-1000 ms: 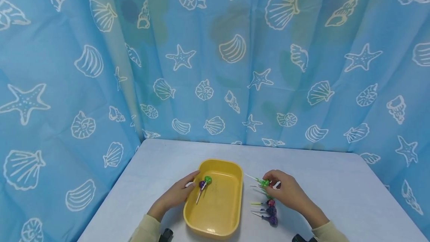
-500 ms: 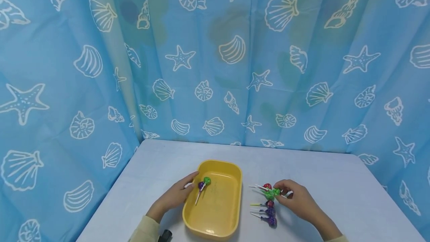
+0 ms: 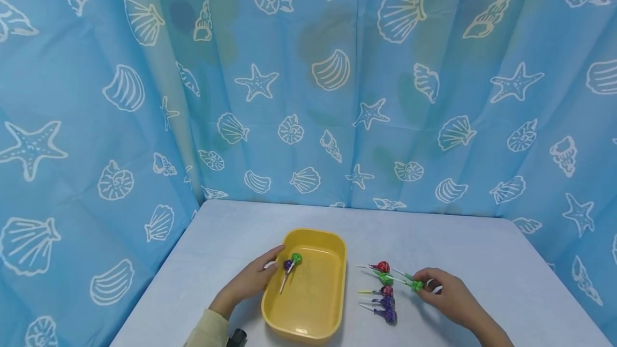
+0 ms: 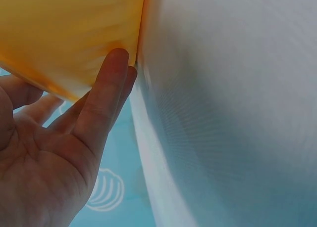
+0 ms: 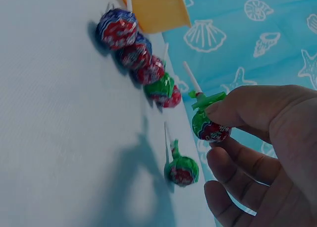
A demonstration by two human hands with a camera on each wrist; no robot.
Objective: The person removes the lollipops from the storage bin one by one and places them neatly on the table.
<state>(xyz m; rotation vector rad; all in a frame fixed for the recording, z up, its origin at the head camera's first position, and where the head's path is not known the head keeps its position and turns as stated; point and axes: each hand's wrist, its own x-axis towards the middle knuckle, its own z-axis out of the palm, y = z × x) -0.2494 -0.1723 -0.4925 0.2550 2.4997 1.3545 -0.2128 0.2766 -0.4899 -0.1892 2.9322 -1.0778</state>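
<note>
My right hand pinches a green-wrapped lollipop between thumb and fingers, its white stick pointing away from the palm. Just below it, a second green lollipop lies on the table. A row of lollipops lies to the left of that hand: a red one, a green one, a red one with a yellow stick and purple ones. My left hand touches the left side of a yellow tray; its straight fingers rest against the outer wall.
Inside the tray, near its left wall, lie a purple lollipop and a green lollipop. The white-covered table meets a blue seashell-print curtain at the back and left.
The right hand has moved right and nearer the person, carrying the green lollipop away from the row. The red and green lollipops there are now uncovered. The left hand stays at the tray.
</note>
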